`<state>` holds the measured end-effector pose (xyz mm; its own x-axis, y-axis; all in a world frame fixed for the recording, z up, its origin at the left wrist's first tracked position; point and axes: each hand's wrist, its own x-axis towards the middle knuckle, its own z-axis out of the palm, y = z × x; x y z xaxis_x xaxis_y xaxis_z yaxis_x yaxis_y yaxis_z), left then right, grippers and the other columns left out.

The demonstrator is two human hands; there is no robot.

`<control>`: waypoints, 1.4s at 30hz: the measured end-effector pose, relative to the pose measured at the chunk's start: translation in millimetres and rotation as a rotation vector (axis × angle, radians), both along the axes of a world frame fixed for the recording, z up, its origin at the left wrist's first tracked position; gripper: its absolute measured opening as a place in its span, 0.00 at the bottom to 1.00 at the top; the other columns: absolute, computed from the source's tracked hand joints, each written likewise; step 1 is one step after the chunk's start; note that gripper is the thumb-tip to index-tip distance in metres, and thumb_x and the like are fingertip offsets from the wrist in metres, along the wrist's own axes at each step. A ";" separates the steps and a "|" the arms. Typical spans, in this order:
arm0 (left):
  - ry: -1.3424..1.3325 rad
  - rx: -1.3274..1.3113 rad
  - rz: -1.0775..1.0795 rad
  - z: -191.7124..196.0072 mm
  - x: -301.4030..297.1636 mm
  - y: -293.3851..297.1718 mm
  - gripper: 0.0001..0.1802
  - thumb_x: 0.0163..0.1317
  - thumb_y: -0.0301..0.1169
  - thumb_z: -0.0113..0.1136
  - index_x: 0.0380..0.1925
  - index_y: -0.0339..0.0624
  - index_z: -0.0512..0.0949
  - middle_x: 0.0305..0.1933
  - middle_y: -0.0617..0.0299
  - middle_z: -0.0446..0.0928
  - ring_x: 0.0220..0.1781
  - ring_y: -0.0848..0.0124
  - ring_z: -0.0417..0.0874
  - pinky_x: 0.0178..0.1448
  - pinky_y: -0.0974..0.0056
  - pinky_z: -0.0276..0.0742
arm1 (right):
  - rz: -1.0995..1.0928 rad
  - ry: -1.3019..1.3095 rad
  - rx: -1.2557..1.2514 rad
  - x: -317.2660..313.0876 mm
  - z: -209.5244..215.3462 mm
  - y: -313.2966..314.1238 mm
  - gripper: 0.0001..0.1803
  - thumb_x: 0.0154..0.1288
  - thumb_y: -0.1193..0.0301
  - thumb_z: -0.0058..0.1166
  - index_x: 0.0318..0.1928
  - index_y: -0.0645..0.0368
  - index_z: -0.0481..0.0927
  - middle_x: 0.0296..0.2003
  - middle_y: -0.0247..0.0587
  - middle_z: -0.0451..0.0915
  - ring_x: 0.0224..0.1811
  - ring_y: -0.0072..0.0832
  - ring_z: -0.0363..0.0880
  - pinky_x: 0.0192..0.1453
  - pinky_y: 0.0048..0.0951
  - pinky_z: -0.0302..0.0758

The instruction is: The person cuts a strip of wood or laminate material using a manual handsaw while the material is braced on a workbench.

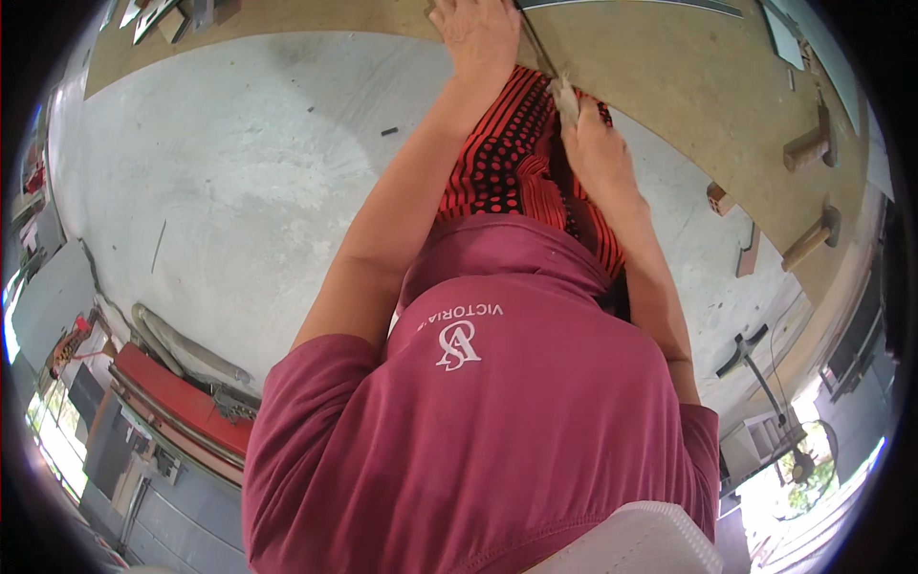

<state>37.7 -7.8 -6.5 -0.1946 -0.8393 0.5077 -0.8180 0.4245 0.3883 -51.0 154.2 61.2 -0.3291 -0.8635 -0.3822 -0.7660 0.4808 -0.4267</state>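
Brown board (688, 124), both bare arms (406, 191) outstretched!
Left hand (481, 43) palm down, its hold I can't tell; right hand (602, 158) clenches a ragged pale wad (566, 103) at the board's edge, by a thin dark strip (538, 43).

Noted: plum on shirt (535, 411), white on chest print (459, 346). Red with black on trousers (502, 163), stripes beside dots. Tan on worktop (669, 77); mottled pale grey on floor (249, 191); off-white on small bundle (566, 101); red on beam (182, 387).
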 end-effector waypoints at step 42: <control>0.132 -0.066 -0.064 0.9 1.4 -0.7 0.10 0.51 0.28 0.62 0.32 0.46 0.71 0.37 0.57 0.71 0.41 0.53 0.71 0.44 0.50 0.64 | -0.024 -0.041 -0.057 2.7 -1.8 -16.0 0.19 0.68 0.64 0.45 0.53 0.63 0.65 0.33 0.70 0.77 0.40 0.66 0.75 0.45 0.60 0.71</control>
<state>39.0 -8.6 -5.6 -0.1743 -0.7912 0.5862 -0.7324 0.5021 0.4600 -48.4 138.2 59.5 -0.3353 -0.8761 -0.3465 -0.7360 0.4731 -0.4843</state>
